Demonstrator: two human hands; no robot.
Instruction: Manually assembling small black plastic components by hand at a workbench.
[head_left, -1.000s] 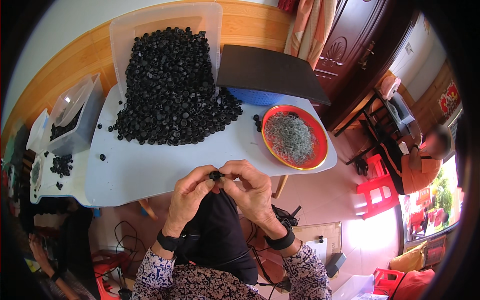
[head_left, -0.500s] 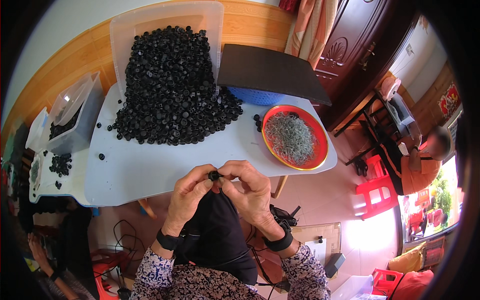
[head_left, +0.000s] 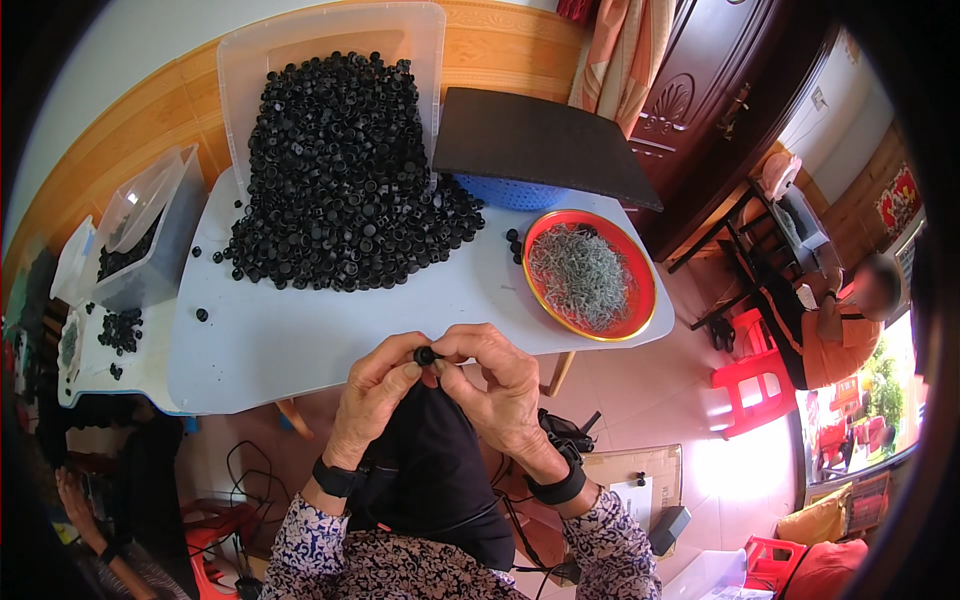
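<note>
**Scrollwork sleeves, black wristbands**

At seven o'clock, the left sleeve (head_left: 303, 545) carries a dense, curling floral print, deep navy on a pale ground. The right sleeve (head_left: 617, 550), at five o'clock, repeats it. The same pattern spreads over the top (head_left: 430, 572) at six o'clock (there the ground looks creamier and the motifs nearly black). Each cuff ends short of a broad, plain black band: the left wristband (head_left: 338, 480) towards seven, the right wristband (head_left: 560, 486) towards five. Beyond them, the left hand (head_left: 383, 388) and right hand (head_left: 495, 388) are bare. Matte black trousers (head_left: 430, 470) fill the space between, around half past six.
</note>
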